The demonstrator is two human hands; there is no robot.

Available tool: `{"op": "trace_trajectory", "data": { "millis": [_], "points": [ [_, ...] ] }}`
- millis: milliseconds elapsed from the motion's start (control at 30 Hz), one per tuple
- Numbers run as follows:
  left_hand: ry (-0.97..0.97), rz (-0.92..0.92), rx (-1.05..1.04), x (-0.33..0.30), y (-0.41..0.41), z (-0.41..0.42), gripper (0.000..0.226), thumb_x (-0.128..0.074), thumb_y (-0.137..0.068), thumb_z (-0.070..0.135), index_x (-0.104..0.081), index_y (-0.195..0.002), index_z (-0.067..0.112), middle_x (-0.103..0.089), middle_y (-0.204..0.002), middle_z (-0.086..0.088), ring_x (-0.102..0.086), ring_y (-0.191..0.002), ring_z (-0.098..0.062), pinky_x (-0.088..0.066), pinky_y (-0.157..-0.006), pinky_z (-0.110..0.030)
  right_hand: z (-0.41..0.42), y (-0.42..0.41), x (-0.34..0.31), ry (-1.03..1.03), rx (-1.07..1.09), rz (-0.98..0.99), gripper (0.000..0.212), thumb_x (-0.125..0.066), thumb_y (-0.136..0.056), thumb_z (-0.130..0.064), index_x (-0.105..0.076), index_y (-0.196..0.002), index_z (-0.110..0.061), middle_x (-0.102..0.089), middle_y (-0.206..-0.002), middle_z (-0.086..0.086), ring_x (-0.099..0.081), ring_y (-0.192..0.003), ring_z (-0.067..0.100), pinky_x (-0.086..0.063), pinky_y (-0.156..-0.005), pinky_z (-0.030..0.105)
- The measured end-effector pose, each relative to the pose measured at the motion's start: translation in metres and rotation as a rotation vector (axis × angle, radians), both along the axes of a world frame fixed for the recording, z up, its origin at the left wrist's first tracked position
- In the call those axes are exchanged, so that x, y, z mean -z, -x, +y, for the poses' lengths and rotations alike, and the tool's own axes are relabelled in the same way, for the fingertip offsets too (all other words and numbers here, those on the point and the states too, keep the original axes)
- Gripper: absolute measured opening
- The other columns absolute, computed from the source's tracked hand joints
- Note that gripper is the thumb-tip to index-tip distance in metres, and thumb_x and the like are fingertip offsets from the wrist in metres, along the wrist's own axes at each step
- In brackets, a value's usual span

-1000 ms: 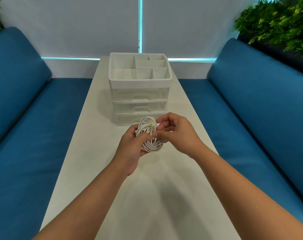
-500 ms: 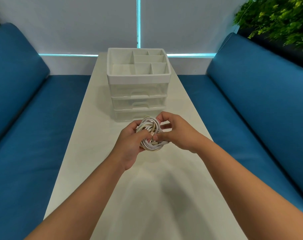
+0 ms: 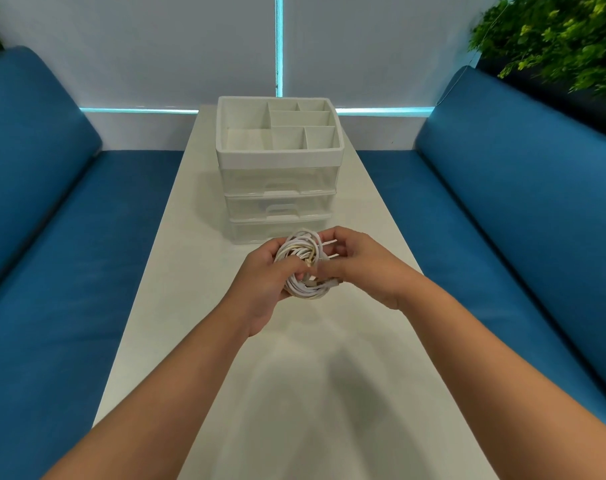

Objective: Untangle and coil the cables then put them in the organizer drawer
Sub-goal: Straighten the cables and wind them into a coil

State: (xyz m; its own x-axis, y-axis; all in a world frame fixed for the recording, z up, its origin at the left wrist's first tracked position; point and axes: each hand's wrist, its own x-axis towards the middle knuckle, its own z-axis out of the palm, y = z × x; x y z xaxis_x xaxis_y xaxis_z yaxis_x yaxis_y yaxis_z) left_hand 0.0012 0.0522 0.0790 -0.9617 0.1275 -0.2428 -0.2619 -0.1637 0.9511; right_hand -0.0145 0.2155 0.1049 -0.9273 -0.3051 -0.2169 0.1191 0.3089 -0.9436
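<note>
Our left hand (image 3: 265, 278) curls around the coil (image 3: 303, 263) of white cables, thumb across the front and the loops gathered in the palm, held above the table (image 3: 197, 258) just in front of the organizer (image 3: 280, 168). Our right hand (image 3: 358, 261) pinches a loose cable end at the coil's right edge, where two short stiff white ends stick out toward the fingers.

We judge the step in hand to be finishing the coil: tucking or wrapping that last end so the loops hold. To do it well, we should keep the left grip firm enough that the loops do not spring apart, draw the end snug round the bundle, and seat the plugs (image 3: 325, 282) at the lower edge flat against it. How many cables are in the bundle we cannot tell.

All three clear drawers look closed, so one must be pulled out before the coil goes in, and that needs a free hand. The bottom drawer sits right behind our hands; the middle drawer (image 3: 280, 207) has a handle facing us. The divided tray on top is open, but the task asks for a drawer.

A blue bench (image 3: 52, 254) runs along the left, another (image 3: 502, 202) along the right, with a plant (image 3: 554, 32) above it. Nothing lies between coil and organizer.
</note>
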Motion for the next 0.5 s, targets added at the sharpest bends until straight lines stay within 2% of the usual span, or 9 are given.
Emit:
{"op": "trace_trajectory", "data": {
  "millis": [67, 133, 233, 300, 500],
  "points": [
    [0.009, 0.005, -0.017, 0.000, 0.002, -0.001, 0.035, -0.053, -0.083, -0.009, -0.065, -0.106, 0.014, -0.068, -0.090, -0.009, -0.064, -0.083, -0.024, -0.056, -0.079, -0.041, -0.001, -0.001, -0.005, 0.115, -0.006, -0.041, 0.032, -0.065, -0.090, -0.019, -0.060, -0.122, -0.015, -0.071, -0.108, 0.012, -0.070, -0.090, 0.022, -0.057, -0.078, 0.030],
    [0.036, 0.018, -0.028, 0.000, 0.003, 0.000, 0.036, -0.051, -0.081, -0.011, -0.064, -0.101, 0.017, -0.068, -0.091, -0.011, -0.064, -0.084, -0.027, -0.056, -0.082, -0.047, -0.004, -0.002, -0.008, 0.158, 0.011, -0.023, 0.029, -0.056, -0.096, -0.027, -0.064, -0.122, -0.018, -0.072, -0.102, 0.004, -0.069, -0.080, 0.012, -0.055, -0.070, 0.023],
    [0.065, 0.022, -0.043, 0.000, 0.003, 0.001, 0.037, -0.050, -0.080, -0.011, -0.064, -0.098, 0.019, -0.067, -0.093, -0.013, -0.063, -0.085, -0.029, -0.055, -0.086, -0.053, -0.007, 0.000, -0.008, 0.188, 0.040, 0.035, 0.025, -0.057, -0.096, -0.019, -0.068, -0.117, -0.013, -0.074, -0.091, 0.003, -0.069, -0.072, 0.009, -0.058, -0.067, 0.024],
    [0.056, 0.010, -0.037, 0.000, 0.004, 0.000, 0.040, -0.049, -0.078, -0.012, -0.063, -0.096, 0.020, -0.067, -0.093, -0.012, -0.064, -0.086, -0.029, -0.055, -0.085, -0.052, -0.007, 0.001, -0.007, 0.198, 0.033, 0.042, 0.025, -0.059, -0.094, -0.014, -0.068, -0.117, -0.010, -0.074, -0.093, 0.006, -0.070, -0.075, 0.012, -0.059, -0.071, 0.027],
    [-0.017, -0.067, 0.038, -0.003, 0.003, -0.005, 0.034, -0.051, -0.084, -0.011, -0.062, -0.106, 0.013, -0.064, -0.097, -0.017, -0.063, -0.087, -0.031, -0.059, -0.074, -0.042, 0.003, 0.006, 0.002, 0.213, 0.008, 0.029, 0.024, -0.064, -0.088, -0.003, -0.070, -0.111, -0.008, -0.074, -0.095, 0.007, -0.071, -0.082, 0.015, -0.059, -0.077, 0.029]
  ]
}}
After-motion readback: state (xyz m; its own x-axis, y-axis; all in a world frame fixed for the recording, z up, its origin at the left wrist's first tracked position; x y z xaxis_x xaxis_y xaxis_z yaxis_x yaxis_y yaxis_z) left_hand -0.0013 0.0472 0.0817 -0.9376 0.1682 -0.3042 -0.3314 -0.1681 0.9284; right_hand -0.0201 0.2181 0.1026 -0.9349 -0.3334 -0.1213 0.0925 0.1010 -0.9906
